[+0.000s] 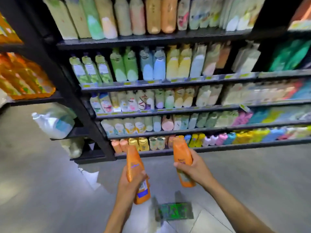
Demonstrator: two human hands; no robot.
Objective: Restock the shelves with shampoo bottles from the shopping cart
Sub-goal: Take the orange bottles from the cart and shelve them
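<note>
My left hand [130,183] grips an orange shampoo bottle [134,163] around its middle, cap end pointing up toward the shelves. My right hand [193,167] grips a second orange shampoo bottle [181,154], also cap end up and tilted left. Both bottles hang in the air in front of the bottom shelf [235,146] of a black shelving unit. That shelf carries matching orange bottles [119,145] at its left end. A blurred part of the shopping cart [175,211] shows below my hands.
The shelving unit holds several rows of packed bottles, from the top shelf [151,37] down. A black upright post [70,91] divides it from a left bay with orange packs [21,76] and a large white jug [53,121]. Grey floor [42,182] lies below.
</note>
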